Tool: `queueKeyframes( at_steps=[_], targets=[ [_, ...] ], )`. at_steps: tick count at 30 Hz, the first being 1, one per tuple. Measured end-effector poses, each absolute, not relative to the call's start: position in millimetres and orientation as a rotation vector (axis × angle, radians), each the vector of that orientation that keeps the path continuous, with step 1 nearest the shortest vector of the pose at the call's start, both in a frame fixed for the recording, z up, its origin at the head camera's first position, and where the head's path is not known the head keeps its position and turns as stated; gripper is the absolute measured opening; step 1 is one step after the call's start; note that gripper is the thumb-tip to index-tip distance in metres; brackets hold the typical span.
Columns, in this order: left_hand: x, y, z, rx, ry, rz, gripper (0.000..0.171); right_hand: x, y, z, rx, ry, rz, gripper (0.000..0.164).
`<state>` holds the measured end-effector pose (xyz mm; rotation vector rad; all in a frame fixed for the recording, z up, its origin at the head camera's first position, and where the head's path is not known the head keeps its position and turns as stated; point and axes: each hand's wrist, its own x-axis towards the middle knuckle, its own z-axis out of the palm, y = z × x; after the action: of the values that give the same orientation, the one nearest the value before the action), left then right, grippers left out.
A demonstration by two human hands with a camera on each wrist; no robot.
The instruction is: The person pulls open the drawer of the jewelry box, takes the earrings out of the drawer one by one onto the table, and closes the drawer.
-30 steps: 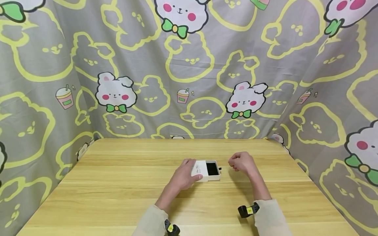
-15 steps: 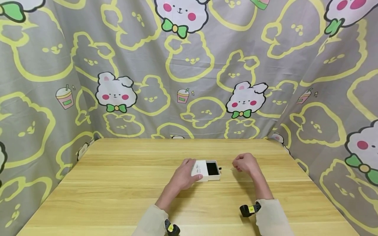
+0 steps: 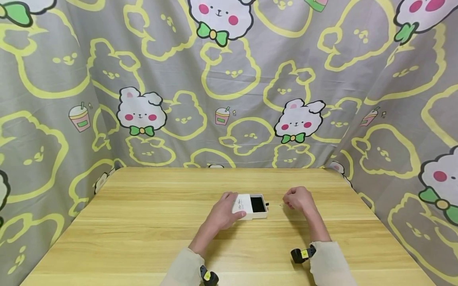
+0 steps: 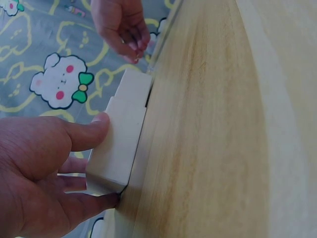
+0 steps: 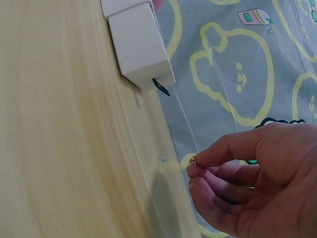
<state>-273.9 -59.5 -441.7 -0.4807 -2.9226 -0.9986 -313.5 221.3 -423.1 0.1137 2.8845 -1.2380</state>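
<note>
A white drawer-style gift box (image 3: 242,205) lies on the table, its tray (image 3: 264,215) partly slid out to the right. Black lining and a short black pull tab (image 5: 161,87) show on the tray. My left hand (image 3: 223,211) grips the sleeve's left end, thumb on the near side. To the right of the box, my right hand (image 3: 297,198) pinches a tiny shiny piece (image 5: 192,161), apparently an earring, between thumb and forefinger. Another small sparkling earring-like piece (image 5: 162,161) rests on the table just beside those fingertips; its exact shape is too small to tell.
The wooden table (image 3: 171,246) reaches back to a grey curtain (image 3: 247,155) printed with yellow outlines and rabbits, which also hangs at both sides. Black wrist cameras (image 3: 302,255) sit at both beige sleeves (image 3: 330,264).
My right hand has drawn slightly right, away from the box, and a small shiny piece now shows on the table by its fingertips. The left hand and box have stayed put.
</note>
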Motion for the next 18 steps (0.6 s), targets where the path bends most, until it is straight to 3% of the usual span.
queueKeyframes(
  at_steps=[18],
  targets=[
    [-272.3, -59.2, -438.6, -0.475, -2.905, -1.031, 0.074, -314.4, 221.6, -430.6, 0.150, 2.867, -1.210, 0.011]
  ],
)
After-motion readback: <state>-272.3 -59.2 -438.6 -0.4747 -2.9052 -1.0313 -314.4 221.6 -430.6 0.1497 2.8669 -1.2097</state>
